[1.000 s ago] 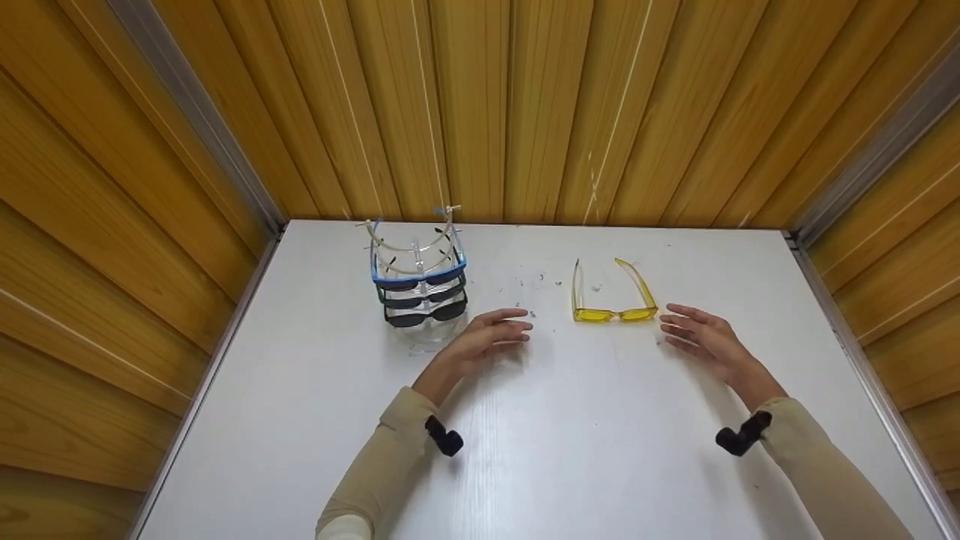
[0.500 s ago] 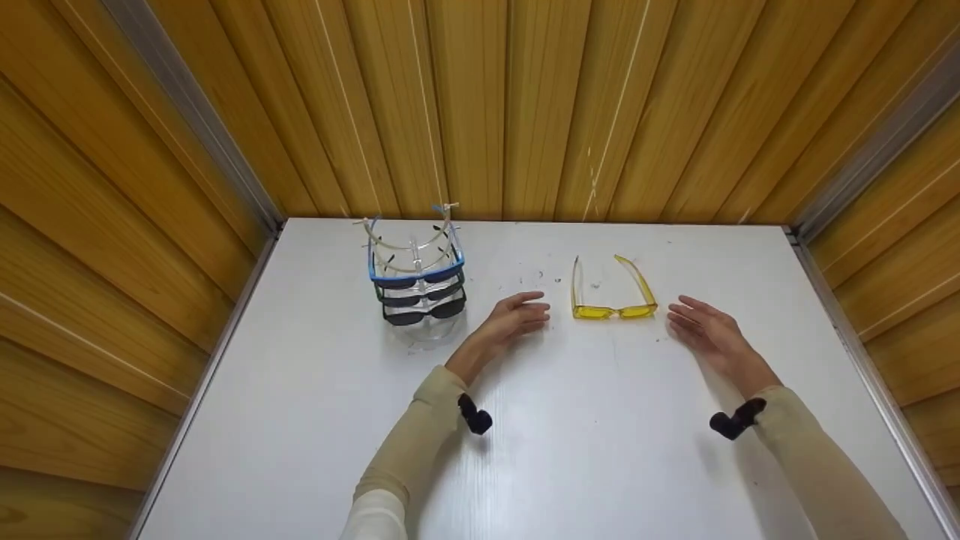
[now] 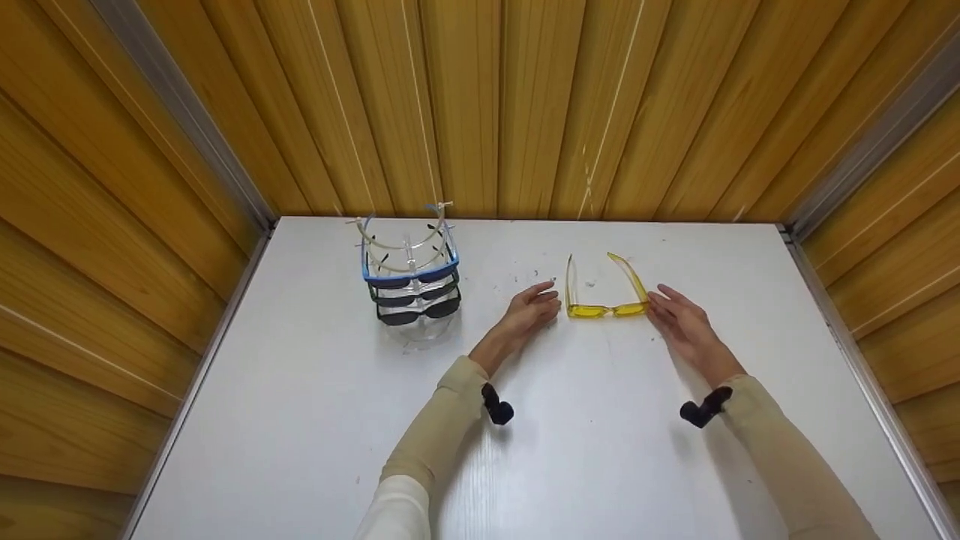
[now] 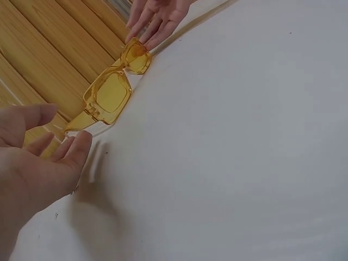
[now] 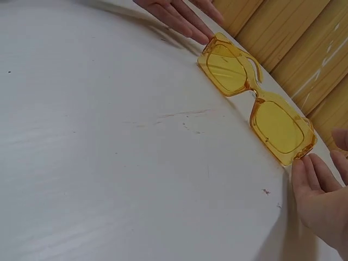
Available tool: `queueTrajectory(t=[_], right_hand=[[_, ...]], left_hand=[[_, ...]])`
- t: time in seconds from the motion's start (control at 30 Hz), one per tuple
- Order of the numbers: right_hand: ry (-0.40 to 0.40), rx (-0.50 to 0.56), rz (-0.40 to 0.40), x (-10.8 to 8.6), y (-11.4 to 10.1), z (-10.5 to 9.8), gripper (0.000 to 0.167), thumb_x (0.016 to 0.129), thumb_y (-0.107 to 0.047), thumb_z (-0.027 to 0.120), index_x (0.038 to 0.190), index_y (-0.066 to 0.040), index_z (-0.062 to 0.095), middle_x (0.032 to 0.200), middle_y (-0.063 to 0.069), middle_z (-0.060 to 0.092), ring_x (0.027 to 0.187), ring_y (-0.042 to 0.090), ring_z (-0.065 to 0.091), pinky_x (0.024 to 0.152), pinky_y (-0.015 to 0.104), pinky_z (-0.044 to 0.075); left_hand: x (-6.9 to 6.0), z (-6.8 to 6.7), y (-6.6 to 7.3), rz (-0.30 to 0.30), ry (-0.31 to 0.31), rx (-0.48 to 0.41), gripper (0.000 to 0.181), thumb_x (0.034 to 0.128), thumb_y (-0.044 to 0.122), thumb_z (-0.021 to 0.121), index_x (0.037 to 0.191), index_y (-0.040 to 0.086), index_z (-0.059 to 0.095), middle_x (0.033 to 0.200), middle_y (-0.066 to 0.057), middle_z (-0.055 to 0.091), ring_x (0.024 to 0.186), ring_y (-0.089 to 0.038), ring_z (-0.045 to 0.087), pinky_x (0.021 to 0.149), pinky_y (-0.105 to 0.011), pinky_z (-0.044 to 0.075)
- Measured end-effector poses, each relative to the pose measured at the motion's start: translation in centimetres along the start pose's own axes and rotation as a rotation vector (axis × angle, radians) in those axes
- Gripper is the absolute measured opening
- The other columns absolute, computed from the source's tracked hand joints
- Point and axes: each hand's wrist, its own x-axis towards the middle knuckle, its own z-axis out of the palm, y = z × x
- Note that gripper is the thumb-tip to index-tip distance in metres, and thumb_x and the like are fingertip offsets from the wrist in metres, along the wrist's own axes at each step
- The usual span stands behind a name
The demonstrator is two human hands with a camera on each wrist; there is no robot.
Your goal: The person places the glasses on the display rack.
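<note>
A: Noted at the right hand (image 3: 684, 324)?
B: Fingers extended and relaxed, nothing gripped; in apparent fingertip contact with the near corner of the yellow glasses (image 3: 591, 311).
A: And at the left hand (image 3: 529, 309)?
B: Fingers loosely extended, nothing held; just beside the opposite end, with a slight gap in the head view.
A: Location of the yellow glasses?
B: On the white table (image 3: 585, 457), between both hands, temples unfolded toward the plank wall (image 3: 465, 112).
A: Further out?
B: Well to the left, a clear stand (image 3: 410, 255) bearing dark-lensed glasses (image 3: 400, 319).
A: Step in hand?
B: Judged as placing for a two-sided hold, grip not yet taken.
A: Called for next?
B: Probably closing the left gap, then pinching both corners evenly.
</note>
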Motion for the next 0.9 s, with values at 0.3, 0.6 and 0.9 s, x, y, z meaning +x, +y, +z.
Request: queueTrajectory(t=[0.3, 0.6, 0.9], right_hand=[[0.048, -0.109, 0.016, 0.9, 0.4, 0.6, 0.066, 0.106, -0.015, 0.054, 0.164, -0.014, 0.021, 0.146, -0.004, 0.053, 0.147, 0.011, 0.037, 0.127, 0.028, 0.027], [0.029, -0.154, -0.042, 0.6, 0.5, 1.2, 0.066, 0.107, -0.012, 0.052, 0.164, -0.008, 0.017, 0.102, -0.016, 0.074, 0.121, 0.005, 0.058, 0.127, 0.029, 0.027], [0.024, -0.182, -0.020, -0.2, 0.3, 1.2, 0.070, 0.105, -0.014, 0.057, 0.164, -0.009, 0.019, 0.104, -0.016, 0.074, 0.110, 0.003, 0.063, 0.100, 0.019, 0.052]], left_hand=[[0.7, 0.8, -0.9, 0.004, -0.008, 0.053, 0.053, 0.0989, 0.001, 0.060, 0.150, 0.001, 0.046, 0.148, -0.020, 0.054, 0.128, -0.026, 0.059, 0.114, -0.040, 0.049], [0.7, 1.1, -0.8, -0.015, -0.013, 0.021, 0.055, 0.0973, -0.002, 0.062, 0.150, 0.006, 0.049, 0.147, -0.019, 0.055, 0.119, -0.020, 0.063, 0.110, -0.037, 0.052], [0.6, 0.8, -0.5, 0.003, -0.004, 0.082, 0.047, 0.0966, 0.001, 0.065, 0.142, 0.006, 0.058, 0.140, -0.019, 0.061, 0.111, -0.019, 0.068, 0.105, -0.036, 0.056]])
